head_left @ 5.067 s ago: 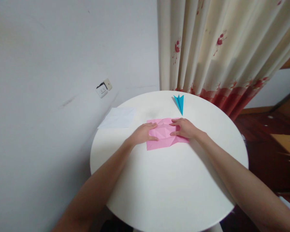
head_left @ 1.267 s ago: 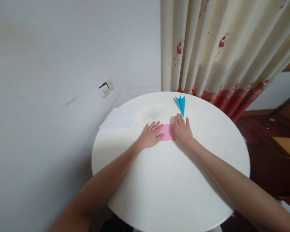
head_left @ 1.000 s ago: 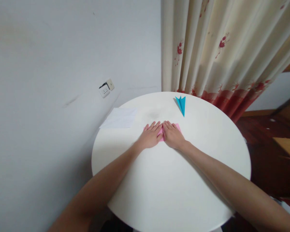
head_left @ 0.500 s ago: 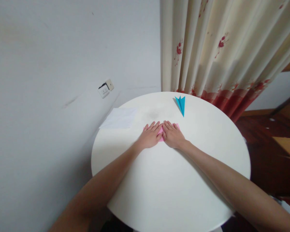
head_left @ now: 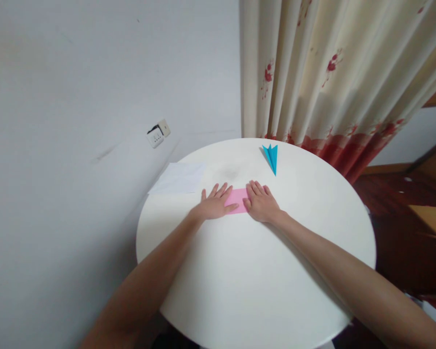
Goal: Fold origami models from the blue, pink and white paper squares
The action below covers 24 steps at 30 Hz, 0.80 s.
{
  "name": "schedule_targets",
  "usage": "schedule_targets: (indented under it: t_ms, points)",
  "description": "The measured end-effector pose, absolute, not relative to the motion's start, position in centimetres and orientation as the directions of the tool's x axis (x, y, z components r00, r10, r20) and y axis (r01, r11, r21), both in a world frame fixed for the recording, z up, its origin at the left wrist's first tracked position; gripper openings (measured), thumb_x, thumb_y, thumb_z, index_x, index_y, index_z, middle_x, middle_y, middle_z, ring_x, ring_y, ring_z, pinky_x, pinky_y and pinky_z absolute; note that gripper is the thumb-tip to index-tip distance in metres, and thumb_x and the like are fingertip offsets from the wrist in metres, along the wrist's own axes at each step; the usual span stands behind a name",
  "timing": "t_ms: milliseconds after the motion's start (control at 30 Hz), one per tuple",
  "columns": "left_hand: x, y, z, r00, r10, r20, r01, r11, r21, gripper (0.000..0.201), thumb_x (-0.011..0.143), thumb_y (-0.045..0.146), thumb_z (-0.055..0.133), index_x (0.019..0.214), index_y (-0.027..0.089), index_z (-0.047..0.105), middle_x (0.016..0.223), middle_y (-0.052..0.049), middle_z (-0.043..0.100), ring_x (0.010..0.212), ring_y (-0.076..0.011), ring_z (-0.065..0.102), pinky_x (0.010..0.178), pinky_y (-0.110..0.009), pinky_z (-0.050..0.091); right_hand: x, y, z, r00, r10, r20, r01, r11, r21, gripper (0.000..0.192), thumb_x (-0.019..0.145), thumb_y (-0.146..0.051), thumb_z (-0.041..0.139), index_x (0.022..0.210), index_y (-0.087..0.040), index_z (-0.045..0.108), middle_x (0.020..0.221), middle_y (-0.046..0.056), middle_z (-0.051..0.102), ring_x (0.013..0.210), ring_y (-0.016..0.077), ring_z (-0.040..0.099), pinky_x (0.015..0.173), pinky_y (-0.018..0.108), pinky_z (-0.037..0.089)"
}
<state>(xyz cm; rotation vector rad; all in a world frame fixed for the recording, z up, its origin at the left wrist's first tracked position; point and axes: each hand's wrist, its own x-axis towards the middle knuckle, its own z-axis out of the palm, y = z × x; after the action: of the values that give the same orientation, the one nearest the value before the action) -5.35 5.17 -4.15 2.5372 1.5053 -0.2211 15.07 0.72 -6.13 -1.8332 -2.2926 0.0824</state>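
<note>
Left hand (head_left: 213, 207) lies flat, palm down, fingers spread, on the left end of the folded pink paper (head_left: 237, 200), thumb reaching across its lower edge toward centre frame. Right hand (head_left: 260, 205) is also flat w/ fingers loosely together, covering the paper's right end; neither hand grips or pinches anything, both just press down. Only a short pink strip shows between them, slightly above centre of the frame, on the round white desk (head_left: 261, 286).

Risks, as I judge them:
- Hands slide apart unevenly, so the paper skews and the crease ends up off-line, esp. since the desk top looks smooth.
- Too much drag from a palm could wrinkle or tear the thin sheet at the fold.
- Left thumb on the lower edge may lift it and reopen the layers.
- Layers under the palms are hidden, so can't tell if the edges are aligned; a misalignment would get pressed in.

Pose: both forearms come in from the bottom corners of the frame and converge on the paper, wrists low, elbows off the desk edge.

Further out: a blue paper plane (head_left: 271, 156) lies above-right of the hands, apart from them; a white sheet (head_left: 178, 177) sits at the desk's left rim. A wall socket (head_left: 157, 133) is upper left, and a floral curtain (head_left: 334, 72) fills the upper right.
</note>
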Motion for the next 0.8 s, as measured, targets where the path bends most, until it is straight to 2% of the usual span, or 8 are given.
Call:
schedule_targets:
  t_ms: [233, 400, 500, 567, 667, 733, 800]
  points:
    - [-7.5, 5.3, -3.0, 0.481, 0.821, -0.308, 0.873, -0.48, 0.086, 0.093, 0.083, 0.078, 0.026, 0.155, 0.025, -0.002, 0.161, -0.008, -0.006, 0.147, -0.0365, -0.007, 0.111, -0.07, 0.007, 16.1, 0.8, -5.7, -0.181, 0.983, 0.027, 0.966, 0.183, -0.181, 0.072, 0.098, -0.051, 0.02, 0.153, -0.006, 0.017, 0.161, 0.016, 0.013, 0.149, 0.0283, 0.009, 0.118, 0.05, 0.012]
    - [-7.6, 5.2, -2.6, 0.484, 0.818, -0.311, 0.87, -0.487, 0.075, 0.093, 0.085, 0.075, 0.028, 0.155, 0.02, 0.003, 0.161, -0.011, -0.004, 0.147, -0.038, -0.007, 0.11, -0.07, 0.006, 16.6, 0.7, -5.6, -0.174, 0.985, -0.013, 0.97, 0.169, -0.173, 0.075, 0.097, -0.055, 0.017, 0.154, -0.007, 0.014, 0.161, 0.015, 0.009, 0.149, 0.0279, 0.006, 0.119, 0.05, 0.011]
    - [-7.1, 5.0, -2.5, 0.547, 0.802, -0.239, 0.832, -0.552, 0.053, 0.09, 0.088, 0.068, 0.034, 0.155, 0.015, 0.006, 0.16, -0.015, -0.006, 0.147, -0.0349, -0.01, 0.113, -0.065, 0.002, 16.5, 0.7, -5.7, -0.175, 0.985, -0.007, 0.97, 0.171, -0.17, 0.075, 0.097, -0.056, 0.017, 0.154, -0.007, 0.014, 0.161, 0.015, 0.009, 0.149, 0.028, 0.007, 0.119, 0.051, 0.01]
    - [-6.3, 4.6, -2.6, 0.64, 0.75, -0.166, 0.765, -0.643, 0.046, 0.084, 0.091, 0.059, 0.036, 0.155, 0.013, 0.006, 0.161, -0.016, -0.006, 0.148, -0.0305, -0.011, 0.116, -0.058, 0.0, 16.5, 0.7, -5.7, -0.175, 0.985, 0.0, 0.971, 0.173, -0.166, 0.074, 0.098, -0.055, 0.017, 0.154, -0.007, 0.015, 0.161, 0.016, 0.01, 0.149, 0.0281, 0.007, 0.118, 0.051, 0.011]
    - [-4.7, 3.8, -3.4, 0.746, 0.662, -0.074, 0.666, -0.743, 0.072, 0.071, 0.096, 0.05, 0.032, 0.154, 0.016, 0.01, 0.162, -0.013, 0.005, 0.15, -0.0235, -0.002, 0.119, -0.047, 0.005, 16.5, 0.7, -5.9, -0.178, 0.984, 0.014, 0.971, 0.178, -0.162, 0.073, 0.098, -0.054, 0.017, 0.154, -0.007, 0.016, 0.161, 0.016, 0.011, 0.149, 0.028, 0.008, 0.119, 0.05, 0.011]
    - [-3.7, 3.3, -4.0, 0.748, 0.663, -0.033, 0.662, -0.742, 0.102, 0.064, 0.098, 0.051, 0.025, 0.153, 0.019, 0.018, 0.162, -0.01, 0.014, 0.15, -0.0206, 0.006, 0.12, -0.041, 0.01, 16.5, 0.8, -6.1, -0.19, 0.981, 0.028, 0.968, 0.192, -0.16, 0.073, 0.098, -0.054, 0.017, 0.154, -0.007, 0.017, 0.161, 0.016, 0.012, 0.149, 0.0281, 0.008, 0.119, 0.05, 0.011]
    - [-3.0, 3.1, -4.6, 0.745, 0.666, -0.019, 0.664, -0.74, 0.107, 0.064, 0.098, 0.055, 0.022, 0.153, 0.021, 0.021, 0.162, -0.007, 0.015, 0.149, -0.0212, 0.008, 0.119, -0.041, 0.012, 16.5, 0.7, -6.1, -0.202, 0.979, 0.037, 0.965, 0.205, -0.161, 0.073, 0.098, -0.054, 0.017, 0.153, -0.007, 0.019, 0.16, 0.016, 0.013, 0.149, 0.0281, 0.009, 0.118, 0.05, 0.012]
